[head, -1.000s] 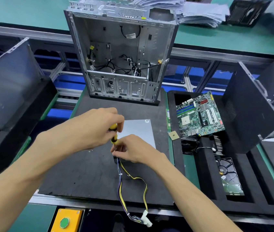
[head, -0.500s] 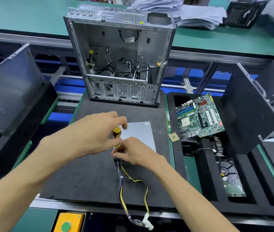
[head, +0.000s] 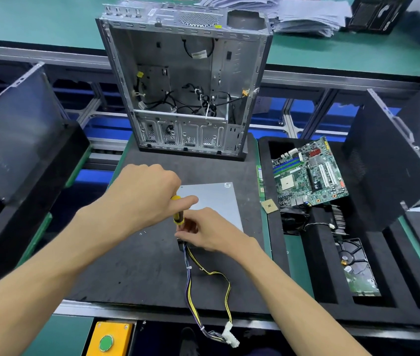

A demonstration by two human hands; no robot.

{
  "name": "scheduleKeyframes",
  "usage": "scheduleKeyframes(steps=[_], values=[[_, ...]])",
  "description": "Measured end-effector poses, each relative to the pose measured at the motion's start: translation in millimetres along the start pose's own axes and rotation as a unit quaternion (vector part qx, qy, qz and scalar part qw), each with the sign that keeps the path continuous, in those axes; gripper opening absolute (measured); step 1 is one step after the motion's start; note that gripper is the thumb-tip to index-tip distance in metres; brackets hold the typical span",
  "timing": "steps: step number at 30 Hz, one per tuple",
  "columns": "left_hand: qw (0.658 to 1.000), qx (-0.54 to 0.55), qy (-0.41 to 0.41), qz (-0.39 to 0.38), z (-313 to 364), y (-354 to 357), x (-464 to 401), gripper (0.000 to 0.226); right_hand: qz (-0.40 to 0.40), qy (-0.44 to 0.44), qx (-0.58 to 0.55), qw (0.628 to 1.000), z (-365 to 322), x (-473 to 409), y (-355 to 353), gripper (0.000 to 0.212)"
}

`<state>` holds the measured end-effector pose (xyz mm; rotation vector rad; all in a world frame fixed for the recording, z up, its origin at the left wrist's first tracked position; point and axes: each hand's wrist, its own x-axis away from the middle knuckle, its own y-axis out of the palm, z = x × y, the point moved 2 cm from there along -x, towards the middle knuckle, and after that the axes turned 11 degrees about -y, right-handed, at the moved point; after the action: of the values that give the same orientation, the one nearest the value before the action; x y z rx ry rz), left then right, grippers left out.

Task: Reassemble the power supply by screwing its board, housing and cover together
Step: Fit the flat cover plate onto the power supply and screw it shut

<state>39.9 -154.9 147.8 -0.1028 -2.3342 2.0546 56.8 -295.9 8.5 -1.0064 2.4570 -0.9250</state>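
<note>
At the near edge of the bench a yellow box with a green push button point(head: 106, 343) sits below the black foam work mat point(head: 116, 273), and a white connector point(head: 230, 335) dangles past that edge on a bundle of yellow, purple and black wires point(head: 191, 286). The wires run up the mat to the power supply point(head: 211, 201), a flat grey metal box lying near the mat's middle, toward its right edge. The right hand point(head: 211, 233) rests curled at the near left corner of the box, fingertips pinching around the screwdriver's lower end where the wires come out; the tip itself is hidden. The left hand point(head: 147, 199) is closed around the top of the yellow-handled screwdriver point(head: 178, 214), held roughly upright. Two tiny screws point(head: 142, 233) lie on the mat just left of the hands. To the right, a black foam tray point(head: 327, 273) holds a hard drive point(head: 358, 273), a green motherboard point(head: 309, 178), and a loose CPU chip point(head: 269, 206) lies beside its left rim. At the mat's far edge stands an open, gutted computer case point(head: 185, 80). Stacked papers point(head: 293, 14) lie on the green bench beyond.
</note>
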Motion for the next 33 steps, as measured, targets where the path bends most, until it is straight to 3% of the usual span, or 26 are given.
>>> scheduleKeyframes(steps=[4,7,12,17,27,31,33], values=[[0.999,0.052,0.012,-0.012,2.6,2.2,-0.8,0.049,0.005,-0.005,0.006,1.0,3.8,-1.7,-1.0,0.015],[0.996,0.074,0.047,-0.024,0.8,0.3,0.0,0.032,0.018,-0.006,0.008,1.0,4.7,-2.7,-1.7,0.036],[0.989,0.109,0.088,-0.039,1.2,0.6,2.0,0.012,0.007,0.014,-0.071,0.997,12.6,-3.2,6.6,0.003],[0.987,0.128,0.096,-0.033,-1.8,3.2,2.7,0.011,0.006,0.009,-0.06,0.998,15.0,-3.1,6.3,0.006],[0.998,0.069,0.007,0.002,1.6,10.7,-0.7,0.046,-0.001,0.015,-0.044,0.999,6.5,-1.1,5.9,0.008],[0.996,0.077,-0.042,0.029,3.0,12.7,3.2,0.054,0.004,0.008,-0.06,0.998,8.0,0.1,6.7,0.001],[0.994,0.081,-0.063,0.03,2.2,12.6,5.2,0.054,0.01,0.013,-0.068,0.998,9.4,0.2,7.0,0.009]])
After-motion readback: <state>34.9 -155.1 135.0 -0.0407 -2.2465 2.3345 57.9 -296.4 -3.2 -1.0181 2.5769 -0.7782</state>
